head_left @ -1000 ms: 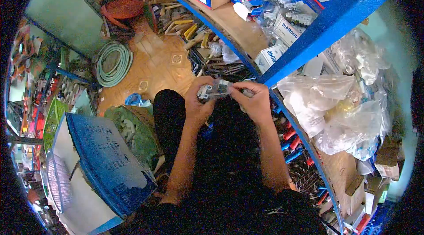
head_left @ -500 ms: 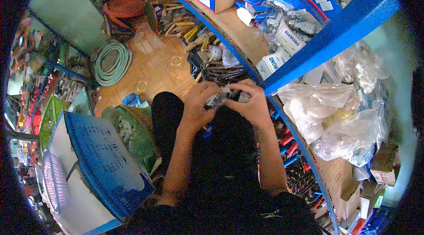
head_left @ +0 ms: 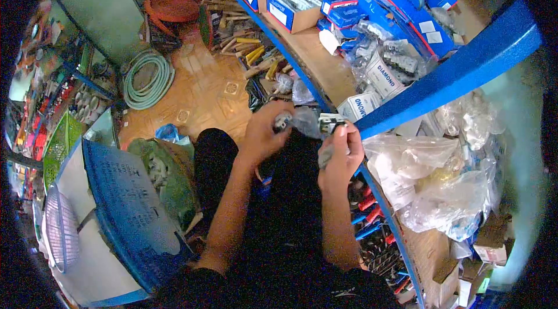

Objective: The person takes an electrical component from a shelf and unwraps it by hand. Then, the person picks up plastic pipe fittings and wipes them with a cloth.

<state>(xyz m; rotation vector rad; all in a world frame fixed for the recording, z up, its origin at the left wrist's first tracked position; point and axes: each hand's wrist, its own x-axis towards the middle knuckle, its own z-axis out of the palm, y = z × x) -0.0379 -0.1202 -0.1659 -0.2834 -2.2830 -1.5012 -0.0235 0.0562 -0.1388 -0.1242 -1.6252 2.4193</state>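
Observation:
My left hand [head_left: 265,130] is closed round a small grey-and-black metal part [head_left: 282,122]. A crumpled clear plastic bag [head_left: 306,121] stretches between my two hands, over my dark-clothed lap. Closed as well, my right hand [head_left: 342,158] grips a silvery metal piece with dark slots [head_left: 330,123] that sticks up above the fingers beside the bag. The exact shape of both metal parts is partly hidden by fingers and plastic.
A blue post [head_left: 453,85] slants over the shelf at right, near my right hand. Clear plastic bags [head_left: 418,163], DIAMOND boxes [head_left: 383,76] and blue boxes [head_left: 290,9] lie on the shelf. A coiled hose [head_left: 149,80] and a blue carton [head_left: 131,198] are at left.
My hands have moved apart, with the plastic bag now stretched between them. The metal piece at my right hand shows more clearly. The view has shifted, so the shelf sits lower.

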